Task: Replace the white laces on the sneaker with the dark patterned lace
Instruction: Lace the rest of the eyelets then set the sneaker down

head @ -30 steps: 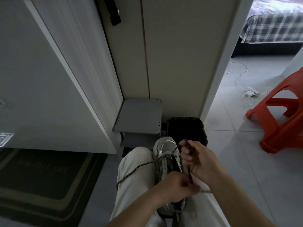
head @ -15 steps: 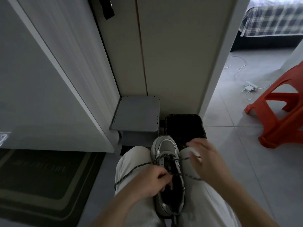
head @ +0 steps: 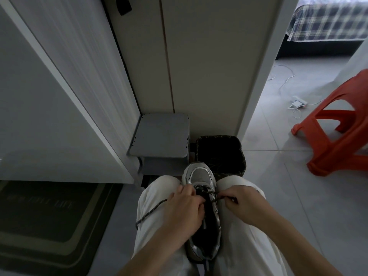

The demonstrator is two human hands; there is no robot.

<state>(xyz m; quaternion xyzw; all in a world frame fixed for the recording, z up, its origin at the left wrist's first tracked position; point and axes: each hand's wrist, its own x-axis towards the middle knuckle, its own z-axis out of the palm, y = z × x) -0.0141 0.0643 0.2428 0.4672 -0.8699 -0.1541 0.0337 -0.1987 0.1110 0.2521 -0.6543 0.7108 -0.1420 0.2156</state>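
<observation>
Dark patterned lace [head: 151, 211]: limp, light, probably slick; best taken by the stiff tip, where right hand [head: 245, 204] pinches it; left hand [head: 183, 210] curled over sneaker [head: 201, 176], left side; its grip cannot be told.

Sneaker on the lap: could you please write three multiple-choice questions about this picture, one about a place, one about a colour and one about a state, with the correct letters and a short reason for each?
1. Where does the sneaker lie?
A. On a table top
B. Between the person's thighs
C. Inside a cardboard box

2. What colour is the plastic stool?
A. Orange-red
B. Blue
C. Green

3. What is the right hand doing?
A. Lying flat and holding nothing
B. Holding scissors
C. Pinching the end of the dark lace

Answers:
1 B, a thigh lies at each side of the shoe.
2 A, its legs show orange-red against the pale floor.
3 C, its fingertips close on the lace tip beside the shoe.
</observation>
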